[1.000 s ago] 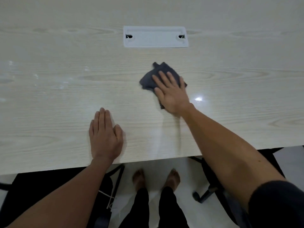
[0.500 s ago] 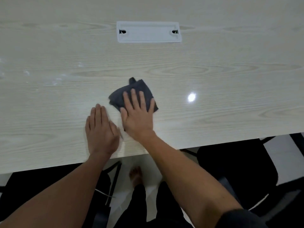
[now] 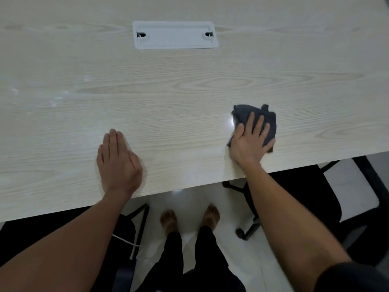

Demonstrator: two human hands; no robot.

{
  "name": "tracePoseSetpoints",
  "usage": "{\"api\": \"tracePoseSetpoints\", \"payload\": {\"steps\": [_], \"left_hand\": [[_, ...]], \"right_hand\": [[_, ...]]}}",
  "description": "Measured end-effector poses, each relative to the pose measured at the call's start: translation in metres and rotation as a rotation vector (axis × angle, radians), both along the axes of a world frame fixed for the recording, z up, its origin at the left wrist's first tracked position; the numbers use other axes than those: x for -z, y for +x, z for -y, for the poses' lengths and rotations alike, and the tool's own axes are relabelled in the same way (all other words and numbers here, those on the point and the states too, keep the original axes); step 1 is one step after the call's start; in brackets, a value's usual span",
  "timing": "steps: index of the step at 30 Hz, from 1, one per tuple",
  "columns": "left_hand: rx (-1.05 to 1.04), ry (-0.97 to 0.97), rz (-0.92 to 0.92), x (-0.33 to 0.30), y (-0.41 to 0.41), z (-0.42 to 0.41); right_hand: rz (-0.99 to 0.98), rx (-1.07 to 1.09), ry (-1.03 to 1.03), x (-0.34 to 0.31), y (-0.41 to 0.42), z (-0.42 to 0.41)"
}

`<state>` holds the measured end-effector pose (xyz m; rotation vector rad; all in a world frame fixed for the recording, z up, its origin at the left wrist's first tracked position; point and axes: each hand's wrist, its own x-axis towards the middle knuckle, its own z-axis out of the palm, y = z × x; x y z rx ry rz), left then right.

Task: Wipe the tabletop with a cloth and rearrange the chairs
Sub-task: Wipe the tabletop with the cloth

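While the left hand (image 3: pixel 119 163) lay flat, fingers together, on the table (image 3: pixel 189 85), the right hand (image 3: pixel 250 142) — fingers spread — pressed the dark cloth (image 3: pixel 271 123) at right of frame.

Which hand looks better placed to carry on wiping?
The right hand: it presses flat on the dark cloth. The left hand lies bare on the tabletop, away from the cloth.

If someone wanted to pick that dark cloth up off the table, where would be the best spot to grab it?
Probably the bunched far edge of the cloth, pinched from above. It pokes out beyond the fingers of the right hand, which lies flat on the rest, and its raised folds give something to pinch. The near part is pressed flat against the tabletop.
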<state>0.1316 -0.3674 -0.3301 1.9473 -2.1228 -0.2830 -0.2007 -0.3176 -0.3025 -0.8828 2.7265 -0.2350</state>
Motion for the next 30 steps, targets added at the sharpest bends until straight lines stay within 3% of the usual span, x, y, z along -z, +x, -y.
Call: {"api": "tracePoseSetpoints", "payload": {"steps": [3,8,10,12,14,19,24,26,30], "left_hand": [[-0.002,0.002,-0.001,0.0,0.0,-0.001],[0.018,-0.005,-0.013,0.002,0.003,0.001],[0.026,-0.007,-0.018,0.001,0.004,0.001],[0.034,-0.014,-0.01,-0.001,0.004,0.002],[0.038,-0.006,-0.01,-0.003,0.002,0.001],[0.023,0.018,-0.022,-0.004,0.001,0.0],[0.02,0.011,-0.028,-0.002,0.001,0.0],[0.019,0.008,-0.03,-0.002,0.001,-0.001],[0.0,0.007,-0.132,-0.002,0.003,0.002]], "right_hand": [[-0.013,0.009,-0.047,0.005,0.08,0.0],[-0.013,-0.701,-0.131,0.012,0.191,0.002],[-0.014,-0.97,-0.198,0.016,0.174,0.007],[-0.051,-1.109,-0.17,0.017,0.13,0.01],[-0.068,-1.006,-0.125,0.015,0.077,0.008],[-0.016,-0.352,0.011,0.001,-0.043,-0.027],[-0.025,0.08,-0.013,0.008,0.017,-0.047],[-0.021,0.085,-0.039,0.012,0.072,-0.046],[-0.036,-0.206,-0.092,0.015,0.19,-0.036]]}}
